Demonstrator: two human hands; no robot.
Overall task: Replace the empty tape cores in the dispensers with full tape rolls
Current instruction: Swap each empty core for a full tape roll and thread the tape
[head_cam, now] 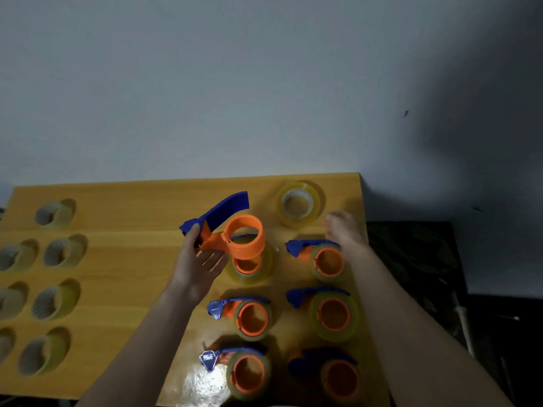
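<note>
A wooden table stands against a pale wall.

Blue-orange dispenser, hub bare, tilting in left fingers; full clear tape roll lying flat just beyond right fingers.

Dim, soft picture with wide-angle bending at the edges, a white glare patch on the table at bottom centre, heavy shadow at right.

Both forearms are bare up to the near edge of the picture, with no sleeves, gloves, rings or watch showing on the left hand or the blurred right hand.
</note>
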